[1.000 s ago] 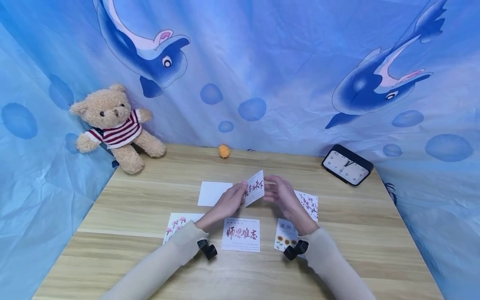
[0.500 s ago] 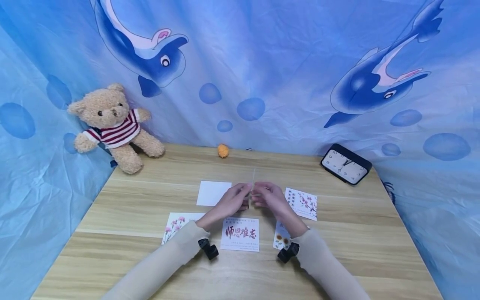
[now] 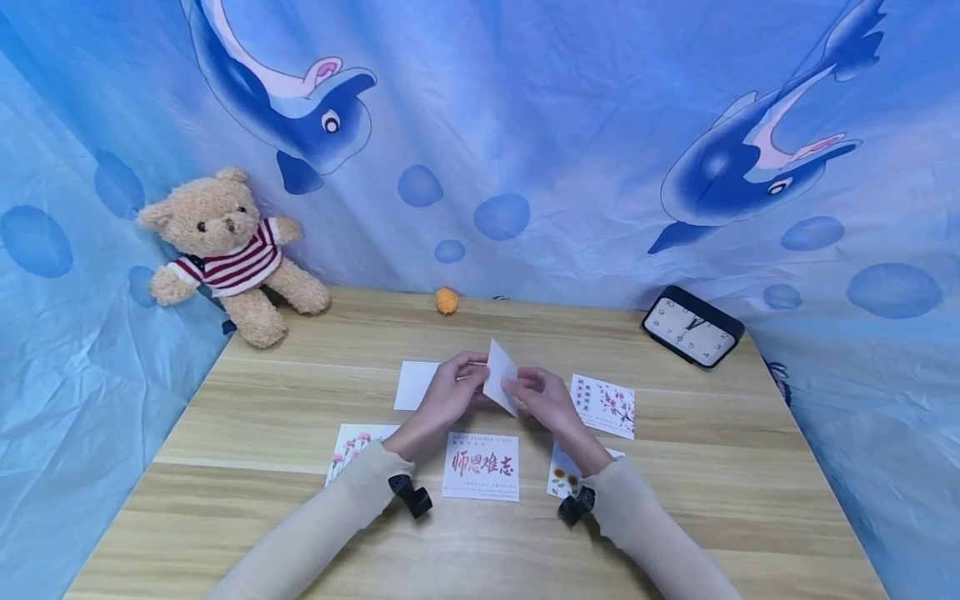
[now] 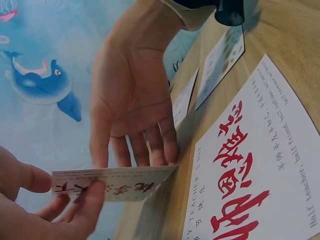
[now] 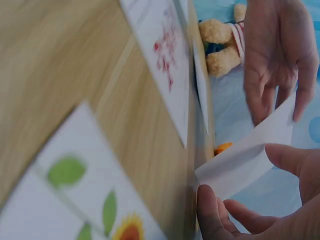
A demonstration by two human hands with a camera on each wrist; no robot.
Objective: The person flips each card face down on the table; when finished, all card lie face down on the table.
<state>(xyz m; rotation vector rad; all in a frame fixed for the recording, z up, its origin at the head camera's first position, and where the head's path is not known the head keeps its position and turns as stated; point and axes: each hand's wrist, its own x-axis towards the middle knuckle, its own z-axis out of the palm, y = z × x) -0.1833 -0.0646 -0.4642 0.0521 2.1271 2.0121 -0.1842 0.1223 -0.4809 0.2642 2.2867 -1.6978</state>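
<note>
A small greeting card (image 3: 498, 379) stands tilted above the middle of the table, its blank face turned to the right. Red writing covers its other face, visible on the card (image 4: 125, 185) in the left wrist view. My left hand (image 3: 450, 390) holds the card from the left, fingers against the printed side. From the right, my right hand (image 3: 550, 402) pinches it, with the thumb on the blank face in the right wrist view. Part of both hands' fingers is hidden behind the card. Just below lies a white card with large red characters (image 3: 480, 467).
Around the hands lie a blank white card (image 3: 411, 385), a pink flower card (image 3: 356, 443), a blossom card (image 3: 604, 406) and a sunflower card (image 3: 564, 473). Along the back are a teddy bear (image 3: 232, 250), an orange ball (image 3: 447, 301) and a clock (image 3: 692, 327).
The card has turned from showing its printed face, through edge-on, to showing its blank face. My right hand has moved left onto it, uncovering more of the blossom card.
</note>
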